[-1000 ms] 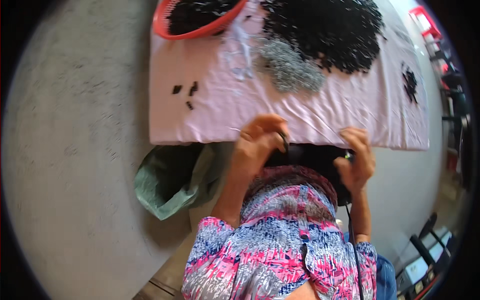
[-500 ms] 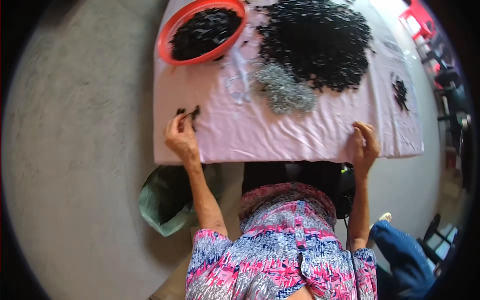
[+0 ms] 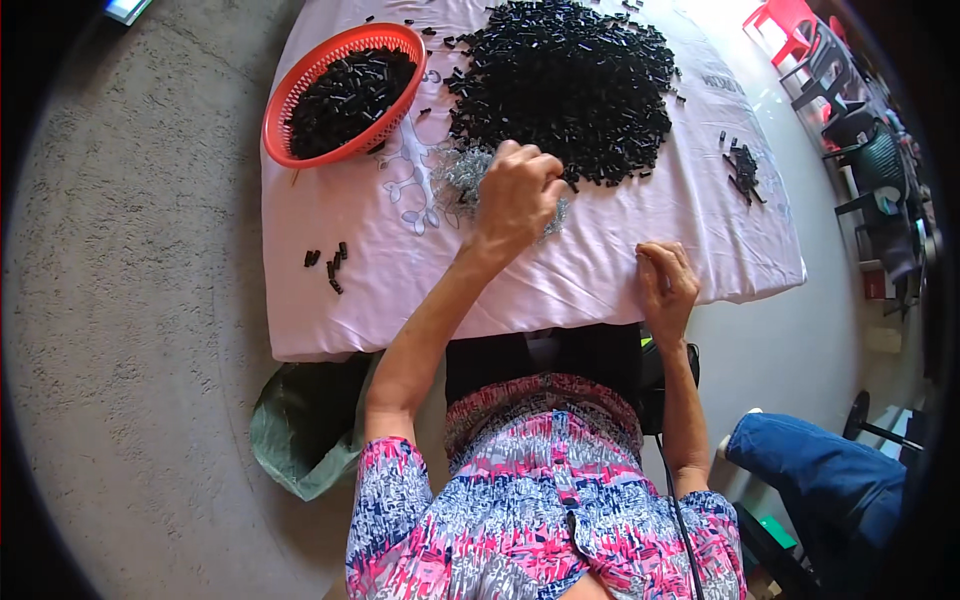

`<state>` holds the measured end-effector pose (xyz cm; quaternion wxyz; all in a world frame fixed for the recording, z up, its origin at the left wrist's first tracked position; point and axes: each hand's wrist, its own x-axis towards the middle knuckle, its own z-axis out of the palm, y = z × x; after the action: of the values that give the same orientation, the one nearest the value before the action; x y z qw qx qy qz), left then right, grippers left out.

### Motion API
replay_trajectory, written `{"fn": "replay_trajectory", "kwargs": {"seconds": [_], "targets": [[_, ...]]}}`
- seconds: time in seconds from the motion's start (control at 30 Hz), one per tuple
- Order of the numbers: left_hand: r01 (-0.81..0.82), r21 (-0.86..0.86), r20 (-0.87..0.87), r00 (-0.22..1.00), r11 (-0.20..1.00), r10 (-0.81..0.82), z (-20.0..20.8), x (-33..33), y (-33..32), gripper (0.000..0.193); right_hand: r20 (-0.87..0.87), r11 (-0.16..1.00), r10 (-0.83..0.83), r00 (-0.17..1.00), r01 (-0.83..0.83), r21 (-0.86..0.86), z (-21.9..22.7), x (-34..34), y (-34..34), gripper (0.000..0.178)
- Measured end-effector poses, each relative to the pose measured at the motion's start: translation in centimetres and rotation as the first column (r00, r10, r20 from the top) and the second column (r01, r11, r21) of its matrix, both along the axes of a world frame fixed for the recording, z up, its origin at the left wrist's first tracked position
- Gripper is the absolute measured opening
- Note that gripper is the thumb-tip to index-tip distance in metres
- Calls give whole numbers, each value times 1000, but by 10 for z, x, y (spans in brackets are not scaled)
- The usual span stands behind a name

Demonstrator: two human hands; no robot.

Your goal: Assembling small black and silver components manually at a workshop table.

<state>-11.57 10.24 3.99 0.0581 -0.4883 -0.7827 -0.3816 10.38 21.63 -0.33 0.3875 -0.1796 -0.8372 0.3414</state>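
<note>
My left hand reaches over a pile of small silvery metal pieces, its fingers bent down and drawn together. It covers the middle of that pile, and anything between its fingertips is hidden. By the table's front edge, my right hand rests with curled fingers; whether a small piece is in them I cannot make out. Behind the silvery pieces spreads a big heap of short black tube-like pieces. Several of the same black pieces lie loose at the table's left front.
A red plastic basket of black pieces stands at the far left of the pink cloth-covered table. A small black cluster lies on the right. Below the table's left front is a green bag. Another person's jeans-clad leg is at right.
My left hand has moved from the loose black pieces at the left front, right and away from me to the silvery pile. My right hand stays at the front edge. The view has shifted.
</note>
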Motion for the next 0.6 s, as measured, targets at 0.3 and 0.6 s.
{"fn": "replay_trajectory", "kwargs": {"seconds": [0.3,0.6], "targets": [[97,-95,-69,992,991,-104,-14,2,20,4,-18,999,4,1000,-4,44,3,-2,2,16],[-89,73,-1,996,993,89,4,-38,21,9,-22,998,20,1000,-18,53,6,2,3,17]]}}
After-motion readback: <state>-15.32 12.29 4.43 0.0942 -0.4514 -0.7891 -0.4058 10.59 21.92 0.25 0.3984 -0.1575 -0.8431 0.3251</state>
